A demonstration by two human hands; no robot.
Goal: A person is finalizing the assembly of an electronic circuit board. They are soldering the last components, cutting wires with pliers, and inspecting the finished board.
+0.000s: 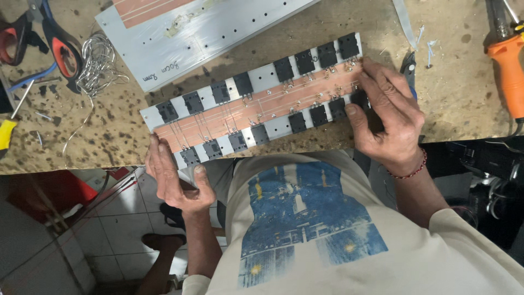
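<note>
The long copper circuit board (256, 106), edged with 2 rows of black transistors (305, 62), lay slanted across the stained desk (458, 93). The left hand (174, 177) pinched its near-left end in a narrow grip; the right hand (385, 117) pressed on its right end, fingers spread flat. A grey metal plate (218, 33) lay beyond it.

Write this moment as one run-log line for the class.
left hand: grips near end of transistor board | right hand: presses far end | board: flat on workbench | nearby: soldering iron, wire coil
</note>
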